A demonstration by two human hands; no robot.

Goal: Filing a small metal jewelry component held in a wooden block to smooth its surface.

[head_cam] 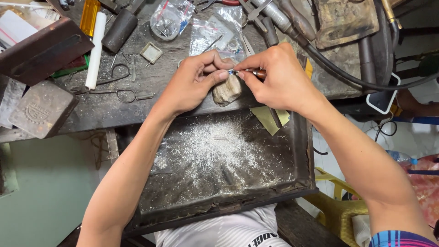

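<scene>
At centre frame the left hand (194, 80) pinches a tiny blue-and-silver piece (231, 72) against a worn peg (227, 90), while the right hand (279, 75) pinches a wooden-handled tool (256, 72) to it. Filings litter the tray (299, 151) below, so much filing looks done; the piece remains under work.

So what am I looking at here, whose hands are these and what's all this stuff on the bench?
This is one picture from a camera worn on a person's head, looking down at their own two bare hands at a cluttered workbench. The left hand pinches a tiny bluish piece against a worn wooden peg. The right hand holds a small brown-handled tool to it. Below, a dark tray holds pale metal filings. Scissors and plastic bags lie on the bench.
</scene>
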